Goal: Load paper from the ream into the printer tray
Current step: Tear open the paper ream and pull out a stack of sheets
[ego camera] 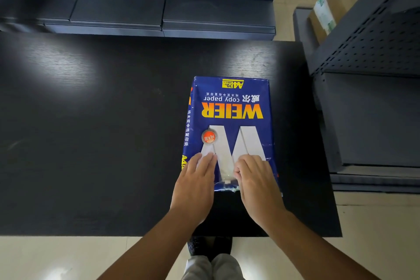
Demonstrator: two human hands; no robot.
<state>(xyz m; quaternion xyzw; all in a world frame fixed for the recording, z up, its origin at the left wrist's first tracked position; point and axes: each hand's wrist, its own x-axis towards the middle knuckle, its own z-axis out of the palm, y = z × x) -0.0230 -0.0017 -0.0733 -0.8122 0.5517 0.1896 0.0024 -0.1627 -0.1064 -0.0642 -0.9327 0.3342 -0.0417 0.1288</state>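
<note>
The blue wrapped ream of copy paper [229,129] lies flat on the black wooden desk [91,132], nearer its right edge, long axis running from the near edge to the far edge, print upside down. The left hand [195,185] presses flat with fingers spread on the near left corner; the right hand [256,182] pinches the torn wrapper at the near end.

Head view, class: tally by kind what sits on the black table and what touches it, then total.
Ream of paper: 1
Hands on the ream: 2 (left hand, right hand)
Total: 3
</note>
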